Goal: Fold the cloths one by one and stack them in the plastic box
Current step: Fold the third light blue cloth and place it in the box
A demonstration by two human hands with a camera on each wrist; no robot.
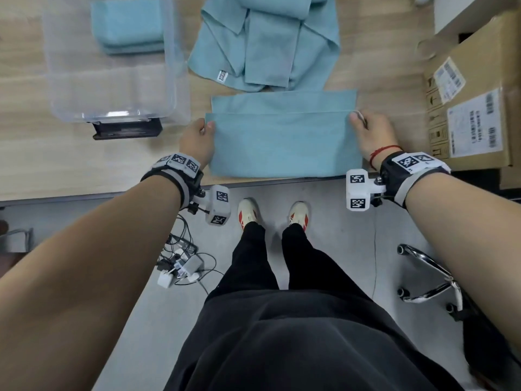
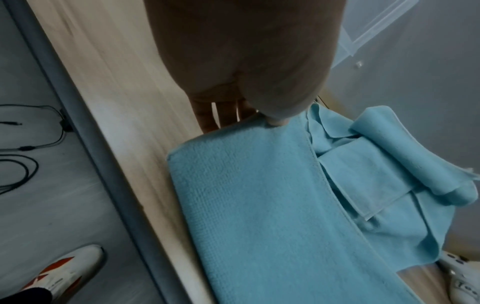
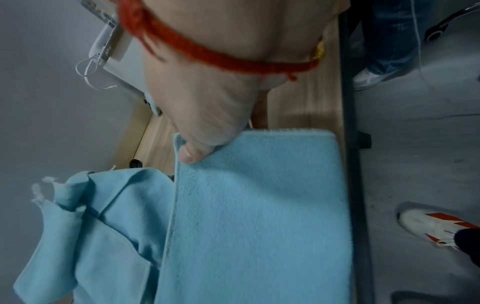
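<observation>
Done so far: folded teal cloths (image 1: 128, 25) lie stacked inside the clear plastic box (image 1: 112, 80), at about 10 o'clock from the person; it looks like two or three, though the wall blurs the count.
In hand now: a teal cloth (image 1: 284, 142) lies flat at 12 o'clock, right at the near edge of the wooden table (image 1: 70, 162), its near half folded over the far half so that a strip of the lower layer shows beyond the top edge.
Left hand (image 1: 197, 139): pinches the upper layer's far left corner, thumb on top and fingers (image 2: 207, 117) beneath the edge.
Right hand (image 1: 372, 134): pinches the far right corner likewise, thumb pressed on top in the right wrist view.
Stage, as I judge it: first fold being laid or squared; the edges are not yet flush, and further folds are needed before it matches the stack.
Left to do: finish this cloth, carry it to the box, then work through the loose cloths (image 1: 267, 43) heaped at 12 o'clock just beyond it.
Around: a cardboard carton (image 1: 473, 103) at 2 o'clock, near the right hand; a dark object (image 1: 127, 131) touching the box's near wall at 11 o'clock.
In the way: the heap touches the cloth's far edge; the box's tall near wall must be cleared.
</observation>
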